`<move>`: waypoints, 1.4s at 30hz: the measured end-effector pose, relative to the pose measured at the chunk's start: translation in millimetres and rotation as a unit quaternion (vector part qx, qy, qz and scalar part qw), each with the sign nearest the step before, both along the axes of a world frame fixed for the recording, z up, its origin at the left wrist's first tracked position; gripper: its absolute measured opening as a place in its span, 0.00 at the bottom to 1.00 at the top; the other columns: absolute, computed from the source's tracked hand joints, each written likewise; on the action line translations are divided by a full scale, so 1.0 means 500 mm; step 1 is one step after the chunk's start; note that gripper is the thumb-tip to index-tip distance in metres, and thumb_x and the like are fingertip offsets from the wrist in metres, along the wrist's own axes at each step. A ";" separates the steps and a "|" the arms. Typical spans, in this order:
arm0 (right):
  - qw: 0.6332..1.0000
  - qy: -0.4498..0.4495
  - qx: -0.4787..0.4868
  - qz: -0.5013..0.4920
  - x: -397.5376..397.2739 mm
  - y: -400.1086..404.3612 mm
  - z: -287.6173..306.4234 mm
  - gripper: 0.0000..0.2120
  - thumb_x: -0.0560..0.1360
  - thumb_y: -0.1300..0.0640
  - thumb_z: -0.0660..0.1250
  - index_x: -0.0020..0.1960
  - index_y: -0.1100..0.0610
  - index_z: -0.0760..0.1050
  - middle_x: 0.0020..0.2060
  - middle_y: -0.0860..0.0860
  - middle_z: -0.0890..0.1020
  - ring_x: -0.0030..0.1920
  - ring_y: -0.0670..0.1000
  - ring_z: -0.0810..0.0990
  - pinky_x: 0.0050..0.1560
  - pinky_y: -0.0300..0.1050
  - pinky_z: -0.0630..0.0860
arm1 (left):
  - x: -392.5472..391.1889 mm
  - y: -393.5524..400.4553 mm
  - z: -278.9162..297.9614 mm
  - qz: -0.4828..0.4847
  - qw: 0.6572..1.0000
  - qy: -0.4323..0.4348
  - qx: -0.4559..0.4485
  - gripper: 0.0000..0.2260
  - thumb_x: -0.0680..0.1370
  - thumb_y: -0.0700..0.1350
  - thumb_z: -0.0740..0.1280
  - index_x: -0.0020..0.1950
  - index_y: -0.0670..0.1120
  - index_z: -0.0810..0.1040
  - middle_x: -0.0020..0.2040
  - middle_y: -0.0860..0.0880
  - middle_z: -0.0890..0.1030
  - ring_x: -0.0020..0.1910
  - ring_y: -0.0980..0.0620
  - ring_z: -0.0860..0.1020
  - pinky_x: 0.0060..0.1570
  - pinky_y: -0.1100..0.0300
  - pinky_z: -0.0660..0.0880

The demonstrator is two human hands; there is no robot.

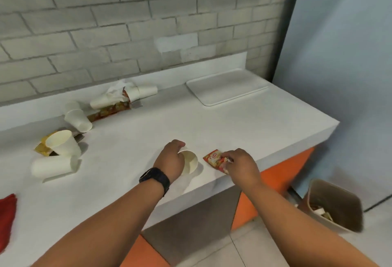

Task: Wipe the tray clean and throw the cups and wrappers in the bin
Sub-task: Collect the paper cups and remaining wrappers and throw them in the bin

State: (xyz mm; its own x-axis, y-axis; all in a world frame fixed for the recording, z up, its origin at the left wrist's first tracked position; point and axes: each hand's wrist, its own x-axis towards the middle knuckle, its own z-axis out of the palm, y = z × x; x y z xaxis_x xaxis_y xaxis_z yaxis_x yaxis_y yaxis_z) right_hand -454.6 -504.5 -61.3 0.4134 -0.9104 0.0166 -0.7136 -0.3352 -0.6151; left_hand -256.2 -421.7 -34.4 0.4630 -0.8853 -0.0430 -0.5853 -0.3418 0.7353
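Nearest the camera, the left hand [171, 158], watch [154, 178] on its wrist, grasps a paper cup [189, 161] lying on the white counter [244, 124]. At 3 o'clock of it, the right hand [240, 166] pinches a red wrapper [214, 158]. The tray [227, 86] lies at 1 o'clock beneath the grey brick wall [127, 23]; loose cups [63, 141] and wrappers [108, 111] at 10 o'clock. The bin [337, 205] stands on the tiled floor at 4 o'clock.
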 end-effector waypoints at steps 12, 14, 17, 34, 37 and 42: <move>0.976 -0.042 0.099 -0.187 -0.498 -0.113 -0.112 0.13 0.75 0.58 0.68 0.58 0.47 0.80 0.56 0.50 0.78 0.54 0.51 0.78 0.58 0.46 0.75 | -0.487 -0.217 -0.048 -0.186 0.982 0.013 0.011 0.18 0.76 0.39 0.57 0.59 0.55 0.77 0.60 0.55 0.76 0.57 0.53 0.74 0.55 0.58 0.74; 0.969 -0.007 0.146 -0.200 -0.573 -0.130 -0.155 0.14 0.75 0.59 0.67 0.58 0.47 0.81 0.57 0.51 0.80 0.53 0.51 0.79 0.58 0.43 0.75 | -0.545 -0.243 -0.078 -0.208 0.977 0.015 0.053 0.17 0.75 0.41 0.58 0.57 0.58 0.78 0.60 0.57 0.77 0.56 0.54 0.75 0.56 0.57 0.75; 0.949 0.022 0.216 -0.229 -0.673 -0.146 -0.212 0.14 0.75 0.61 0.67 0.60 0.55 0.79 0.58 0.52 0.80 0.57 0.53 0.78 0.55 0.36 0.70 | -0.611 -0.273 -0.128 -0.232 0.963 0.013 0.140 0.13 0.78 0.43 0.59 0.56 0.56 0.79 0.57 0.55 0.78 0.54 0.52 0.77 0.54 0.57 0.76; 0.878 -0.090 0.269 -0.386 -0.889 -0.321 -0.340 0.14 0.76 0.54 0.67 0.60 0.56 0.78 0.59 0.52 0.80 0.61 0.53 0.77 0.59 0.39 0.69 | -0.798 -0.446 -0.295 -0.121 0.950 0.058 0.281 0.17 0.77 0.39 0.58 0.65 0.45 0.70 0.56 0.45 0.75 0.51 0.41 0.75 0.48 0.49 0.80; 0.875 -0.100 0.283 -0.380 -0.904 -0.297 -0.360 0.10 0.76 0.55 0.67 0.56 0.56 0.80 0.55 0.54 0.82 0.57 0.54 0.78 0.56 0.41 0.70 | -0.844 -0.478 -0.308 -0.131 0.947 0.107 0.274 0.17 0.78 0.39 0.59 0.67 0.46 0.70 0.59 0.45 0.75 0.54 0.42 0.76 0.51 0.47 0.79; 0.877 -0.090 0.303 -0.363 -0.921 -0.278 -0.371 0.09 0.78 0.58 0.65 0.52 0.62 0.81 0.53 0.60 0.81 0.56 0.60 0.78 0.59 0.50 0.72 | -0.902 -0.507 -0.313 -0.137 0.925 0.234 0.265 0.21 0.79 0.41 0.63 0.72 0.45 0.66 0.67 0.41 0.74 0.62 0.41 0.76 0.58 0.48 0.77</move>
